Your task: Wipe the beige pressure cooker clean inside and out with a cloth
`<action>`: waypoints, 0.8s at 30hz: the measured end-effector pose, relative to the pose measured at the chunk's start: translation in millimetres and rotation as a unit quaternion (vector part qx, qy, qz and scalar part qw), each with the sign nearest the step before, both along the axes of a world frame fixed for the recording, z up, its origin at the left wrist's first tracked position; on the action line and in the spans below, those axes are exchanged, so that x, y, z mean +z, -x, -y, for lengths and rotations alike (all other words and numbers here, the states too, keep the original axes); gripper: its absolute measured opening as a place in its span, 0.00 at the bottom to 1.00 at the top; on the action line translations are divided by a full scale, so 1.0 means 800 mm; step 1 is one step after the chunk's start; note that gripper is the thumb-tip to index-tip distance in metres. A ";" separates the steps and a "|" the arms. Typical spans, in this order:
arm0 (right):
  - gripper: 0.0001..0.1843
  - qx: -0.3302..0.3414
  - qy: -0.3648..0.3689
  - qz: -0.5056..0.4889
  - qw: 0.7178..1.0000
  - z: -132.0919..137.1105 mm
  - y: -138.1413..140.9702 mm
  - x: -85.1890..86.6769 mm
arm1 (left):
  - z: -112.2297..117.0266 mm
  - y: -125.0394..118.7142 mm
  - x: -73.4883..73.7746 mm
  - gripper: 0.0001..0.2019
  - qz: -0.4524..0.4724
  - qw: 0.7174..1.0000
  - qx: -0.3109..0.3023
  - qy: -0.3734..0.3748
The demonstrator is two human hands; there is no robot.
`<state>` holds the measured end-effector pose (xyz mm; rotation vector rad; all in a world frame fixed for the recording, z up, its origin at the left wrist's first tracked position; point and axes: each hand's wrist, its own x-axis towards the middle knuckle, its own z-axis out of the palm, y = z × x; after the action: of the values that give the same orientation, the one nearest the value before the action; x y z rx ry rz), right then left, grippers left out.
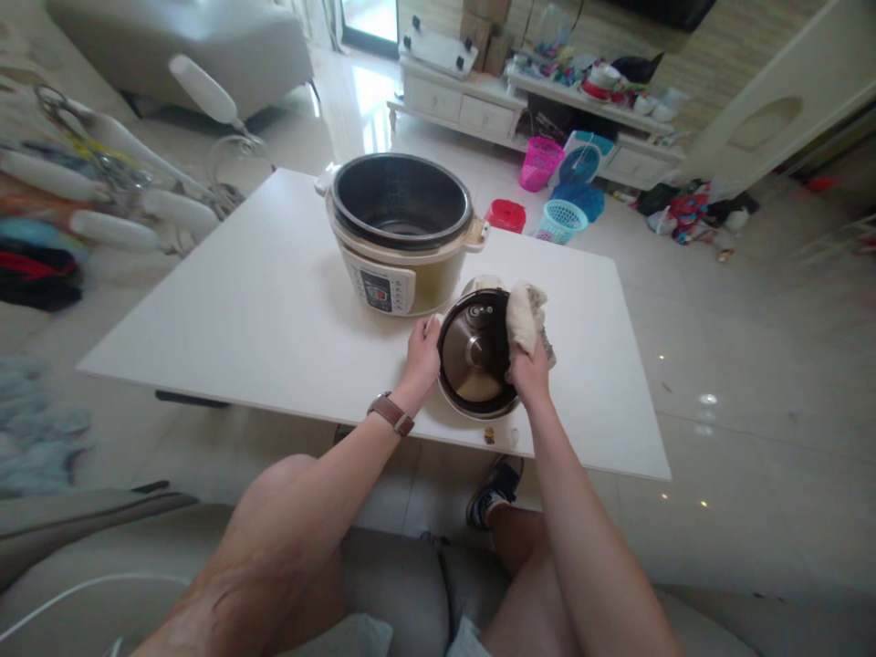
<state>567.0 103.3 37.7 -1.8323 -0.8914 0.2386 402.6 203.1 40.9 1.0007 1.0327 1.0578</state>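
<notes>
A round pressure cooker lid [469, 360] is tilted over the near side of the table, its shiny metal inner face turned up towards me. My left hand [422, 363] grips the lid's left rim, thumb on top. In my right hand [530, 367] is a bunched beige cloth [526, 317], pressed against the lid's right rim. Just beyond stands the electric pressure cooker [438, 278] without its lid, its dark inner pot [403, 205] inside and its control panel facing me. A tiny brown and yellow object [488, 435] lies at the table's near edge.
The white table [274, 319] carries the cooker. On the floor beyond are a red basin [505, 215], a pink basket [542, 162] and a light blue basket [561, 221]. A cluttered white cabinet [465, 105] lines the back wall. White-bladed fan parts [202, 88] stand at the left.
</notes>
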 end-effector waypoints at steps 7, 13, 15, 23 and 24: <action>0.30 0.073 0.064 0.013 0.995 -0.025 0.033 -0.005 | 0.003 0.002 0.001 0.13 -0.020 0.999 -0.017 -0.036; 0.33 0.175 0.101 0.051 0.978 -0.029 0.056 0.008 | 0.001 0.001 -0.007 0.11 -0.002 0.999 -0.017 -0.027; 0.31 0.203 0.125 0.056 0.969 -0.024 0.057 0.015 | 0.001 0.001 -0.009 0.10 0.013 1.000 -0.011 -0.010; 0.20 0.311 0.192 -0.035 0.930 -0.001 0.046 0.032 | 0.000 -0.003 -0.016 0.12 0.062 0.996 0.029 0.064; 0.19 0.322 0.194 -0.057 0.925 0.001 0.044 0.032 | 0.000 -0.003 -0.016 0.12 0.067 0.995 0.033 0.072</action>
<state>531.4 102.2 63.6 -1.7917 -1.4207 0.9828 405.1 203.0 28.2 0.7738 1.0230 1.0731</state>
